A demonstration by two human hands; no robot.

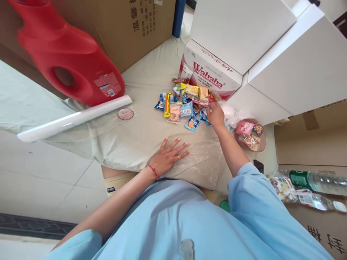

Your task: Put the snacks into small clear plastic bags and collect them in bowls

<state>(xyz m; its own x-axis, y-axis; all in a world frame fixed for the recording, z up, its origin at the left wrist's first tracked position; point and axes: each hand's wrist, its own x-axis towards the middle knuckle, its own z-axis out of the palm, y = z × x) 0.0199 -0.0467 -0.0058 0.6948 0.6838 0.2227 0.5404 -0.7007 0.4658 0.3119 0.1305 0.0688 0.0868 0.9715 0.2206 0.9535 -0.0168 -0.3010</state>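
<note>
My left hand [168,157] lies flat with its fingers spread on the covered surface [143,133], in front of the snacks, holding nothing. At the right edge of a pile of small wrapped snacks [187,103], my right hand [216,115] has its fingers bent in among the packets; what they grip is hidden. The pile mixes blue packets [192,123], a yellow packet [167,105] and clear-wrapped biscuits [175,112]. Beside my right wrist stands a pinkish see-through bowl [263,144] with several wrapped snacks in it.
A white-and-red Wahaha carton [214,68] stands behind the pile. On the left are a red jug [84,65], a white roll [76,119] and a round pink disc [125,114]. Plastic bottles [322,181] and a dark phone-like object [258,166] lie at right. White cabinets [300,68] rise beyond.
</note>
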